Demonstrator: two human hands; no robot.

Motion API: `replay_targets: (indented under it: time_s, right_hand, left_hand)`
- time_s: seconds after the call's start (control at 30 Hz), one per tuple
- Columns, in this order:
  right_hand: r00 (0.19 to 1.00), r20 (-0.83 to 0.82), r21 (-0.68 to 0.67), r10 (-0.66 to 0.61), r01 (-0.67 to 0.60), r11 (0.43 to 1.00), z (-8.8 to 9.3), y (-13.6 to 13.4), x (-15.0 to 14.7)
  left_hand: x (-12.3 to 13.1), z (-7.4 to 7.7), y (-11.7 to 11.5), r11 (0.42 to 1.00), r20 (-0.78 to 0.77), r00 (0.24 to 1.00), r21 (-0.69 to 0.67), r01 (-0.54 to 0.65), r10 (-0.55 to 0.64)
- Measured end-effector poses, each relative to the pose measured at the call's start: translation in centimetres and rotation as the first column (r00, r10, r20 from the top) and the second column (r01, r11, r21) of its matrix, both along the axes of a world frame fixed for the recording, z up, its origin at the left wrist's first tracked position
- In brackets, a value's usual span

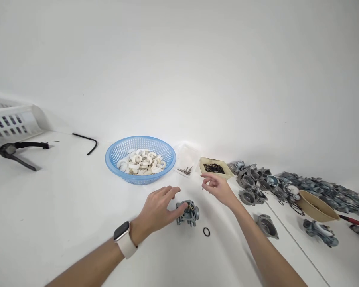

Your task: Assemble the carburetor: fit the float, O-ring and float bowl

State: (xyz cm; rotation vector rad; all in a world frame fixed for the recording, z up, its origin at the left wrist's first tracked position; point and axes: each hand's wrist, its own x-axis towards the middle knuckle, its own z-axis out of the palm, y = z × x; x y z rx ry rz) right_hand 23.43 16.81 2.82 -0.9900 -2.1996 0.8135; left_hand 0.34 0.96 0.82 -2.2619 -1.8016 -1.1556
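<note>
A grey metal carburetor body (192, 216) with brass parts inside stands on the white table. Over its left side is my left hand (160, 209), fingers spread and holding nothing. The thumb reaches across the carburetor's top edge; whether it touches I cannot tell. My right hand (217, 189) is raised beyond the carburetor, thumb and forefinger pinched on a small thin metal pin (202, 188). A black rubber ring (206, 231) lies flat to the right of the carburetor. Similar metal pins (186, 170) rest in a clear plastic tray behind.
A blue basket (110, 164) holds white floats. Black rings fill a cream dish (229, 172). Metal bowls (248, 179) and carburetor bodies (326, 189) pile up at right, around a tan bowl (323, 215). At left are a hex key (91, 140), a black tool (16, 149) and a white crate (14, 123).
</note>
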Motion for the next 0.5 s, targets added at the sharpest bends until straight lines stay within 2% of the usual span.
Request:
replay_targets:
  time_s: [0.13, 0.23, 0.3, 0.37, 0.5]
  right_hand:
    - [0.99, -0.126, -0.057, -0.057, 0.051, 0.997, -2.3, -1.3, 2.1]
    - [0.98, -0.186, -0.07, -0.07, 0.058, 0.996, -3.1, -1.5, 2.4]
    - [0.975, -0.21, -0.064, -0.069, 0.057, 0.996, -3.3, -1.6, 2.3]
    - [0.972, -0.224, -0.05, -0.065, 0.055, 0.997, -3.2, -1.7, 2.2]
    - [0.97, -0.236, -0.021, -0.053, 0.05, 0.999, -3.0, -2.1, 2.1]
  left_hand:
    - [-1.3, 3.3, -0.3, 0.992, -0.07, 0.992, 0.08, -0.098, 0.104]
    - [-4.1, 6.7, 0.8, 0.972, -0.108, 0.967, 0.064, -0.226, 0.232]
    - [-6.3, 8.5, 2.0, 0.965, -0.167, 0.951, 0.018, -0.261, 0.261]
    - [-8.1, 9.3, 3.2, 0.96, -0.214, 0.94, -0.034, -0.278, 0.265]
    - [-9.6, 8.9, 5.1, 0.95, -0.252, 0.94, -0.15, -0.273, 0.231]
